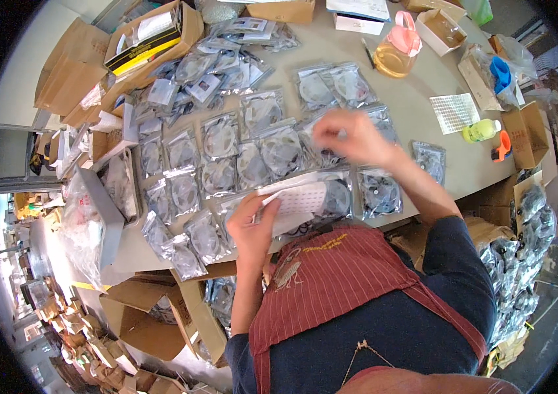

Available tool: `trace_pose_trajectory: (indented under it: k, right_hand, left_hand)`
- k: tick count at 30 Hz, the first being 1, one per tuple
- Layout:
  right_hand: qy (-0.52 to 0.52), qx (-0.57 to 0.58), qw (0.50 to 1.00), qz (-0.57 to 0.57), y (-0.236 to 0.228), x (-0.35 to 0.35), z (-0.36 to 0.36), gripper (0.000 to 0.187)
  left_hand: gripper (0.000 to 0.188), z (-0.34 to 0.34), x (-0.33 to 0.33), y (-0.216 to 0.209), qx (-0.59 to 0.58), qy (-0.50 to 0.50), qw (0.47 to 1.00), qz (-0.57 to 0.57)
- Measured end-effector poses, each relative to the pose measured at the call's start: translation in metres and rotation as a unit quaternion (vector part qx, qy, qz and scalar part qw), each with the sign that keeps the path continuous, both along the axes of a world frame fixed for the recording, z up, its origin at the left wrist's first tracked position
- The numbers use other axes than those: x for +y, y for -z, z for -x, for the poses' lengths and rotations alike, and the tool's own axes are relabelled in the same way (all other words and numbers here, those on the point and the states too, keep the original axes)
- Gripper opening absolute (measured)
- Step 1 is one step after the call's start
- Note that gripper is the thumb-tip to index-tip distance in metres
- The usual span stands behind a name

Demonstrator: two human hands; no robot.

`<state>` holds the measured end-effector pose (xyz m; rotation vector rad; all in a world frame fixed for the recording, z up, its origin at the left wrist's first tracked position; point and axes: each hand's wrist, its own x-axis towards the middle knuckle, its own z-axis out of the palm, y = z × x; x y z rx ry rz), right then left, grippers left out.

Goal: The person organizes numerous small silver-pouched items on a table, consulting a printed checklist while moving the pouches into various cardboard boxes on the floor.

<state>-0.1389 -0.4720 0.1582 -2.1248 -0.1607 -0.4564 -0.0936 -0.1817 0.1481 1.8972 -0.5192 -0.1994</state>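
My left hand pinches a white sheet of small stickers printed in rows, held above the table's near edge. Beneath and beside that sheet lies a see-through zip bag with a dark coiled item inside. My right hand hovers over the bags to the right of the middle, its fingers curled together and slightly blurred. Whatever its fingertips may hold is too small to make out. Similar flat bags lie in rows across the table, and another bag rests below my right forearm.
Bags are heaped at the far left, near an open carton. A pink-lidded jug, a second sticker sheet, a yellow-green bottle and an orange tape dispenser stand right. A grey bin sits at the left edge.
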Motion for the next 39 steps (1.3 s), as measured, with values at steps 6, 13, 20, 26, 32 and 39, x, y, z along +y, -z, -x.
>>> trace_pose_trajectory:
  k: [6, 13, 20, 26, 32, 39]
  right_hand:
    - [0.113, 0.214, 0.938, 0.249, 0.092, -0.173, -0.069, 0.016]
    - [0.195, 0.257, 0.859, 0.397, 0.118, -0.184, -0.102, 0.015]
    - [0.07, 0.174, 0.956, 0.226, 0.125, -0.122, -0.145, 0.014]
    - [0.141, 0.224, 0.845, 0.464, 0.109, -0.079, -0.168, 0.024]
    - [-0.104, 0.179, 0.972, 0.11, 0.108, -0.014, -0.206, 0.031]
    - [-0.009, 0.107, 0.933, 0.344, 0.124, 0.035, -0.211, 0.039]
  left_hand:
    - [0.017, -0.015, -0.004, -0.01, 0.085, -0.01, 0.996, -0.001]
    - [0.019, -0.024, -0.003, -0.005, 0.098, -0.046, 0.994, -0.013]
    - [0.019, -0.023, -0.014, -0.006, 0.123, -0.04, 0.991, 0.034]
    - [0.019, -0.028, 0.002, -0.005, 0.111, -0.055, 0.992, 0.027]
    - [0.019, -0.028, 0.007, 0.0, 0.126, -0.051, 0.991, 0.021]
    - [0.021, -0.024, 0.013, 0.003, 0.067, -0.053, 0.996, 0.005]
